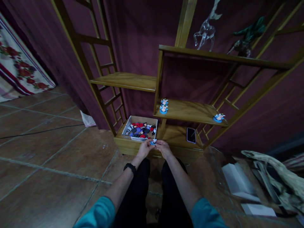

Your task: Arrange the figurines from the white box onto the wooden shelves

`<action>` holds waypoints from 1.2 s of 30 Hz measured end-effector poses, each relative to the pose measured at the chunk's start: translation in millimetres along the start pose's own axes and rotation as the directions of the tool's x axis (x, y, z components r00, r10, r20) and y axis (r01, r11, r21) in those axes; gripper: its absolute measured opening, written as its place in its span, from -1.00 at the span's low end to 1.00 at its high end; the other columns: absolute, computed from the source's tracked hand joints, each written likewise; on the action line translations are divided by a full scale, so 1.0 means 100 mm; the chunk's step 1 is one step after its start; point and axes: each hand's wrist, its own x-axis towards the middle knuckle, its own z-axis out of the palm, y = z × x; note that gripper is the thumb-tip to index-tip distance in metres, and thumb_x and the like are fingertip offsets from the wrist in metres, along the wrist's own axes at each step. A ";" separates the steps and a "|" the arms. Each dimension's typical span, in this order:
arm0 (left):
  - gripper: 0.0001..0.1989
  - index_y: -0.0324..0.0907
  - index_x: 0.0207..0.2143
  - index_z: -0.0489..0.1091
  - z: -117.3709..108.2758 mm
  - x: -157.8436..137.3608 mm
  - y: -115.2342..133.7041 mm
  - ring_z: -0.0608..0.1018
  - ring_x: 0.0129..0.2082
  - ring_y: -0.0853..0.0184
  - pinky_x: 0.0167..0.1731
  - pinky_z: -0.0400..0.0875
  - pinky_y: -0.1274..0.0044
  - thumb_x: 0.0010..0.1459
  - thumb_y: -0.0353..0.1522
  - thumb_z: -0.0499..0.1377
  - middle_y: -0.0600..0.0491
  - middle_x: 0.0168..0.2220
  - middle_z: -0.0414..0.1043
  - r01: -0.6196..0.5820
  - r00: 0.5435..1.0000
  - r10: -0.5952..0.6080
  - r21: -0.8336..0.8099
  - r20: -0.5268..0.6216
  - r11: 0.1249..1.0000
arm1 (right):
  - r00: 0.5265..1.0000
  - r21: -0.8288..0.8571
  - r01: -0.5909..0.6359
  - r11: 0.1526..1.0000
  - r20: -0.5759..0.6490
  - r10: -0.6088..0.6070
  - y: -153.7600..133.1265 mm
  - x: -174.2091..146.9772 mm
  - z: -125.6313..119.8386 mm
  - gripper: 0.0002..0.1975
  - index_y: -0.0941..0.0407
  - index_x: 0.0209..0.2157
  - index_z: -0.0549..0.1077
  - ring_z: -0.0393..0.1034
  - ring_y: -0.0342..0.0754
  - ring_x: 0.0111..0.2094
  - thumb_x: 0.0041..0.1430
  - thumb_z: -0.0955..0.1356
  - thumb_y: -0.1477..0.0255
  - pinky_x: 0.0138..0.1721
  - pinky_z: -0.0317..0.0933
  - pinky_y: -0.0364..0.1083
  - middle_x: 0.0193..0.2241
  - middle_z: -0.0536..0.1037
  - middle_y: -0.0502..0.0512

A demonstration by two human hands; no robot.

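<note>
Between my two hands, just in front of the lowest shelf, is a small figurine (153, 142) with a blue base. My left hand (144, 148) has its fingers closed on the figurine's left side. From the other side, the fingers of my right hand (163, 148) pinch it too. Right behind my left hand stands a white box (127, 126) holding many small figurines in red, black and purple. On the shelf above, two similar blue-based figurines (163, 109) sit close together at the left end. A third blue-based figurine (218, 117) stands at the right end.
A wooden display rack (185, 109) with stepped shelves fills the front. A phone (191, 135) lies on its lowest board. Higher up stand a clear glass deer (206, 31) and a dark green statue (249, 36). White boxes (239, 180) and cloth lie on the floor at right.
</note>
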 end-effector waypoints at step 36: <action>-0.67 -0.26 -0.40 0.37 -0.02 0.02 -0.03 0.45 -0.58 0.42 -0.49 0.34 0.56 -0.31 -0.44 0.35 0.11 -0.58 0.43 0.042 0.999 -0.044 -0.159 -0.012 0.986 | 0.999 0.007 -0.022 1.000 0.049 0.021 0.02 0.02 -0.06 -0.71 0.17 -0.41 0.47 0.45 -0.05 -0.34 -0.32 0.47 0.46 -0.17 0.29 0.01 -0.34 0.55 0.13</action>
